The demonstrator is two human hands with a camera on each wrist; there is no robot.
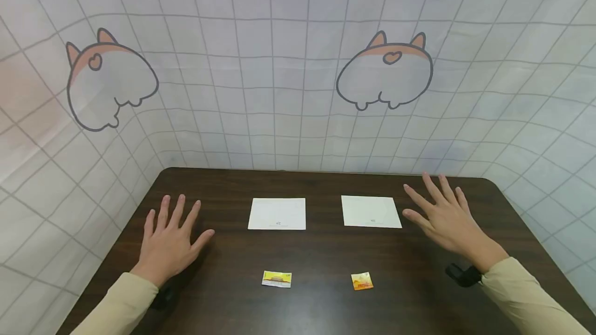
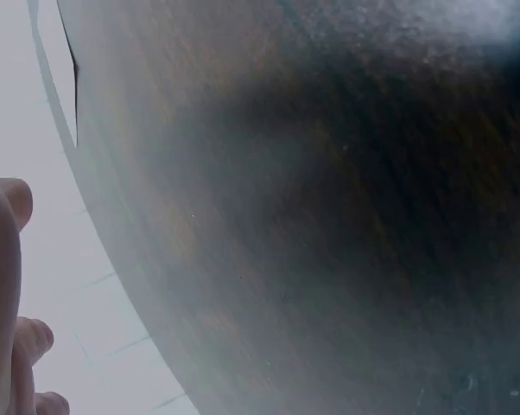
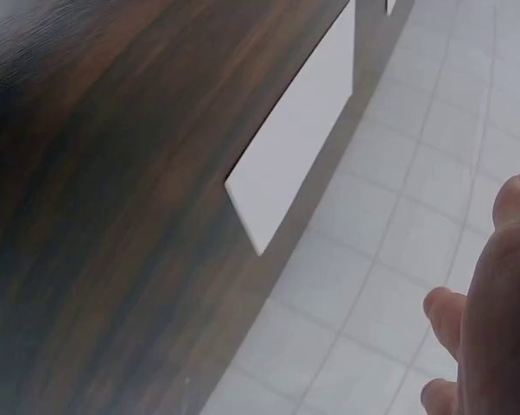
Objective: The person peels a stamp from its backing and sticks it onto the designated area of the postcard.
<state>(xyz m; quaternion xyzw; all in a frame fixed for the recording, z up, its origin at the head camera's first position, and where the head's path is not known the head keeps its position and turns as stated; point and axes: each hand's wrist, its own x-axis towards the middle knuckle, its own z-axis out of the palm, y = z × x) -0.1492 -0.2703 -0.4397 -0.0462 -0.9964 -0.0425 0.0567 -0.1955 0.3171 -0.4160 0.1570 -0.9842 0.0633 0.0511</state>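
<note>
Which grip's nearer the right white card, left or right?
Right. The right grip is just to the right of the right white card; the left grip is well to its left, beyond the left white card.

We could read nothing: the marks on the left card [image 1: 277, 212], right card [image 1: 371, 211], yellow packet [image 1: 277, 279] and orange packet [image 1: 362, 281] were all too small.

Dark-brown wood-grain tabletop [image 1: 321, 252]; white cards [image 1: 277, 212]; left packet [image 1: 277, 279] yellow-and-white, right packet [image 1: 362, 281] yellow-orange; backdrop [image 1: 288, 118] white, grey grid, orange-and-white corgi prints [image 1: 384, 76]; beige sleeves [image 1: 531, 293].
</note>
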